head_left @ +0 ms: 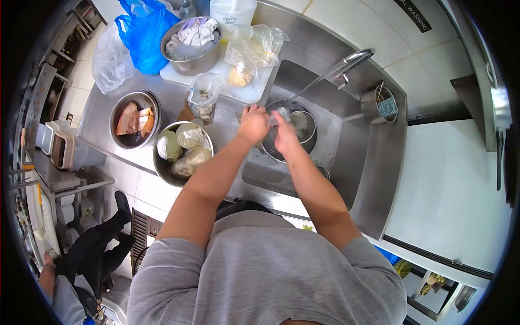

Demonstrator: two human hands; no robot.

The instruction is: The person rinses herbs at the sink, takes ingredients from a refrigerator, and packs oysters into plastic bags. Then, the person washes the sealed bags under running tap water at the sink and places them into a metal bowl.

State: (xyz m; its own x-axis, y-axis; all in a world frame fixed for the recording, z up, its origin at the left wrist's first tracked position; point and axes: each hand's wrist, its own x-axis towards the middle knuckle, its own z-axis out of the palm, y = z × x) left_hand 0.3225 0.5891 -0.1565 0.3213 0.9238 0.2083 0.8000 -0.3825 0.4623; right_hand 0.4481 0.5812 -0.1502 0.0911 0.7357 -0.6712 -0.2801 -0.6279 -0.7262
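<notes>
Over the left edge of the sink basin, my left hand [253, 124] and my right hand [285, 133] are close together. Both are closed on a crumpled clear plastic bag [275, 116]; what is inside it I cannot make out. Just beneath my right hand, a metal bowl [279, 158] sits in the sink with a strainer [303, 124] in it. A thin stream of water from the faucet [346, 65] falls into the bowl. Left of my hands stands an open clear bag of small pieces [203, 103].
A pot with wrapped bundles [184, 153] and a bowl of meat [130, 122] stand at the counter's left. Behind are a white board [246, 94], a metal bowl with cloths [195, 64] and a blue bag [146, 32]. Another person [92, 260] is at lower left.
</notes>
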